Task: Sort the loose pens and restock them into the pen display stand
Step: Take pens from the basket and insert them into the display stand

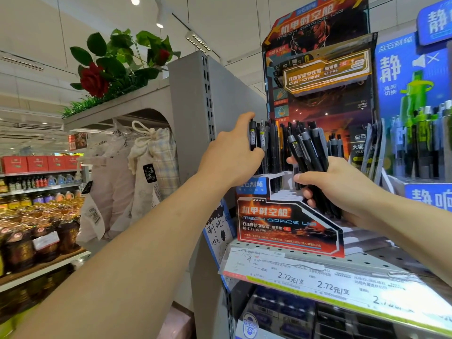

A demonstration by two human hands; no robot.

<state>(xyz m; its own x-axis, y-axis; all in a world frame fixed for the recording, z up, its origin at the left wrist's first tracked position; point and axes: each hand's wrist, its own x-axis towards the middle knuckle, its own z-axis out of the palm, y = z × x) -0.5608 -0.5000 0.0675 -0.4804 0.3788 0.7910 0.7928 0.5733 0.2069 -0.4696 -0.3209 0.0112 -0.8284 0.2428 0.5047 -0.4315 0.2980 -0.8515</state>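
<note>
left hand (230,152): our fingers are clamped on a couple of black pens (254,137) at the far-left end of the display stand (288,226), thumb on top, pens upright.
right hand (342,189): gripping a whole bundle of dark pens (308,152), fingers curled tight around them, tips fanning up and left.
display stand: sits on the perforated shelf (362,261), already has black pens standing in its slots (275,143) between our two hands.
price tags (318,285): on the shelf's near edge.
blue pen display (415,94): just right of ours.
</note>
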